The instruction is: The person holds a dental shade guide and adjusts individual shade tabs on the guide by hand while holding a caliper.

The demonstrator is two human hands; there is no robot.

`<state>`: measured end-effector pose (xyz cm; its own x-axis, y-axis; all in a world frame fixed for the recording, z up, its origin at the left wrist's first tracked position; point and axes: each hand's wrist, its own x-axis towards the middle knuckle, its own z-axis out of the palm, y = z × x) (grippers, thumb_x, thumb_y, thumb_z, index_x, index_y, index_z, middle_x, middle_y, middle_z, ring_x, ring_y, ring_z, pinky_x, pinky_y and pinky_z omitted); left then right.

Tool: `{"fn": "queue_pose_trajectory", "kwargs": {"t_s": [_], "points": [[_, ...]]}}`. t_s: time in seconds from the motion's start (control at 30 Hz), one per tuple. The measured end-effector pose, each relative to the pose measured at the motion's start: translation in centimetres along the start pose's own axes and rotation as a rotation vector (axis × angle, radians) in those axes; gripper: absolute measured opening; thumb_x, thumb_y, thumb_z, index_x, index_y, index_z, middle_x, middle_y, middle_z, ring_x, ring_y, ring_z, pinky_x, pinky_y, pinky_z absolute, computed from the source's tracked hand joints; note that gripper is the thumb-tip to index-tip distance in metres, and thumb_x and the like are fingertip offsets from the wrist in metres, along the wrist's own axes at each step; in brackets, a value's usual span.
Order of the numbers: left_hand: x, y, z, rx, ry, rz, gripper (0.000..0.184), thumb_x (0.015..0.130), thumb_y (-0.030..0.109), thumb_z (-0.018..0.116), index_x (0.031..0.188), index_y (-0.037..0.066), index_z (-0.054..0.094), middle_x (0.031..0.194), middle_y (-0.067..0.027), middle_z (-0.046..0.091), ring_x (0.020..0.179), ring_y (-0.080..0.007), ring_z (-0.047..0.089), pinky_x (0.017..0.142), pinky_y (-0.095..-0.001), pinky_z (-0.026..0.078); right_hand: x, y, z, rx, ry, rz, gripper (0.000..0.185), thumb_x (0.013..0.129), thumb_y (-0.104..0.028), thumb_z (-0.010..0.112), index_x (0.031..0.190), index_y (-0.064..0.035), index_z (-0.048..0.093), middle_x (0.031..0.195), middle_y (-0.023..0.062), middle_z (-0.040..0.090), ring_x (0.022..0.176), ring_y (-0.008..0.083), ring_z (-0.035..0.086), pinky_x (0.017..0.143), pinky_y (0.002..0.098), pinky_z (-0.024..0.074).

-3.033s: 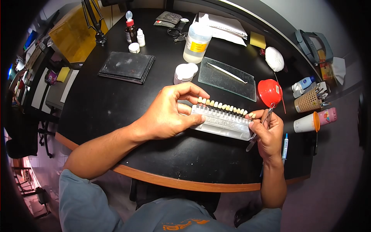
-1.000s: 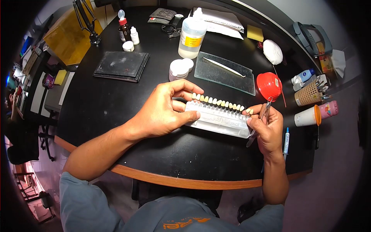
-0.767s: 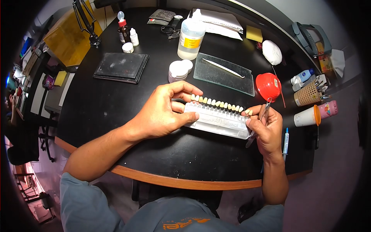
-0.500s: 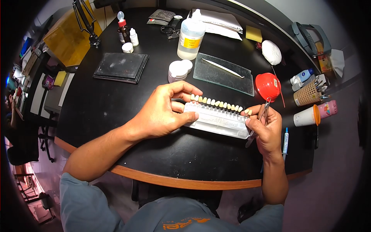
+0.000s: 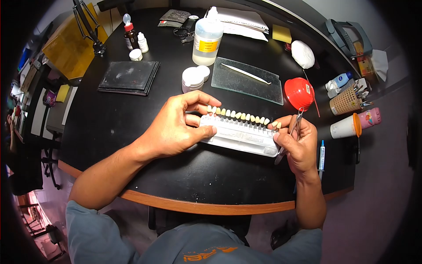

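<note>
Head view: my L hand (image 5: 169, 127) & R hand (image 5: 302, 148) clamp a clear plastic holder (image 5: 241, 140) w/ ivory tooth-shaped tabs (image 5: 238, 115); silver metal tweezers (image 5: 279, 159), also in R, might snag tabs if I twist.

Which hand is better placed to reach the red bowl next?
Probably the right hand: it is nearer the red bowl, though it also holds tweezers and one end of the tooth-tab holder. The left hand grips the other end.

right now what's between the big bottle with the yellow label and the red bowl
The glass slab with the white tool on it lies between the bottle and red bowl, in the head view.
</note>
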<state>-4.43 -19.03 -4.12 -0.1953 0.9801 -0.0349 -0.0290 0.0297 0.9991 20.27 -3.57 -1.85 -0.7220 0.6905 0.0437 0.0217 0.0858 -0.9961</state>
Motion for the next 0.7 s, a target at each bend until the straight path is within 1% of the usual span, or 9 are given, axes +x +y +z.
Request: {"fn": "queue_pose_trajectory", "kwargs": {"t_s": [0.1, 0.2, 0.3, 0.4, 0.53, 0.7], "points": [[-0.05, 0.29, 0.01, -0.007, -0.004, -0.022, 0.045, 0.083, -0.005, 0.074, 0.125, -0.003, 0.058, 0.109, -0.0100, 0.057, 0.095, -0.0164, 0.069, 0.083, -0.0236, 0.059, 0.01, 0.36, -0.12, 0.006, 0.007, 0.001, 0.015, 0.084, 0.007, 0.065, 0.098, 0.0081, 0.068, 0.073, 0.0050, 0.069, 0.062, 0.0027, 0.058, 0.060, 0.0187, 0.0455], [0.07, 0.16, 0.06, -0.016, -0.003, -0.019, 0.045, 0.083, -0.005, 0.074, 0.125, -0.003, 0.058, 0.109, -0.0098, 0.057, 0.095, -0.0167, 0.070, 0.083, -0.0237, 0.059, -0.05, -0.10, 0.23, -0.035, 0.023, 0.026, 0.018, 0.082, -0.001, 0.069, 0.097, 0.0074, 0.066, 0.070, 0.0028, 0.065, 0.058, 0.0019, 0.052, 0.058, 0.0177, 0.0409], [-0.01, 0.12, 0.03, -0.011, 0.002, -0.005, 0.045, 0.083, -0.005, 0.074, 0.125, -0.003, 0.057, 0.108, -0.0097, 0.057, 0.094, -0.0168, 0.070, 0.083, -0.0235, 0.060, -0.01, 0.15, 0.08, -0.038, 0.017, 0.024, 0.017, 0.082, -0.001, 0.069, 0.097, 0.0074, 0.066, 0.070, 0.0027, 0.065, 0.058, 0.0018, 0.052, 0.059, 0.0172, 0.0407], [-0.07, 0.20, 0.04, 0.004, 0.002, -0.009, 0.045, 0.083, -0.005, 0.074, 0.125, -0.003, 0.057, 0.108, -0.0096, 0.057, 0.093, -0.0167, 0.070, 0.081, -0.0233, 0.060, 0.07, 0.26, -0.12, 0.003, 0.005, 0.009, 0.015, 0.083, 0.008, 0.065, 0.098, 0.0080, 0.069, 0.072, 0.0036, 0.068, 0.061, 0.0019, 0.057, 0.059, 0.0182, 0.0444], [-0.09, 0.13, 0.01, 0.003, 0.006, 0.003, 0.045, 0.084, -0.005, 0.074, 0.125, -0.003, 0.057, 0.108, -0.0097, 0.057, 0.093, -0.0166, 0.070, 0.080, -0.0232, 0.061, 0.11, 0.09, 0.04, -0.025, 0.016, 0.014, 0.016, 0.083, 0.008, 0.065, 0.098, 0.0082, 0.068, 0.072, 0.0048, 0.069, 0.063, 0.0032, 0.060, 0.062, 0.0184, 0.0467], [-0.08, 0.24, 0.04, -0.013, 0.005, 0.004, 0.045, 0.084, -0.005, 0.074, 0.125, -0.003, 0.057, 0.108, -0.0100, 0.059, 0.093, -0.0165, 0.070, 0.081, -0.0235, 0.061, 0.22, 0.13, 0.08, -0.021, 0.022, 0.013, 0.016, 0.082, 0.009, 0.065, 0.098, 0.0082, 0.068, 0.071, 0.0044, 0.068, 0.062, 0.0028, 0.059, 0.061, 0.0182, 0.0455]]}}
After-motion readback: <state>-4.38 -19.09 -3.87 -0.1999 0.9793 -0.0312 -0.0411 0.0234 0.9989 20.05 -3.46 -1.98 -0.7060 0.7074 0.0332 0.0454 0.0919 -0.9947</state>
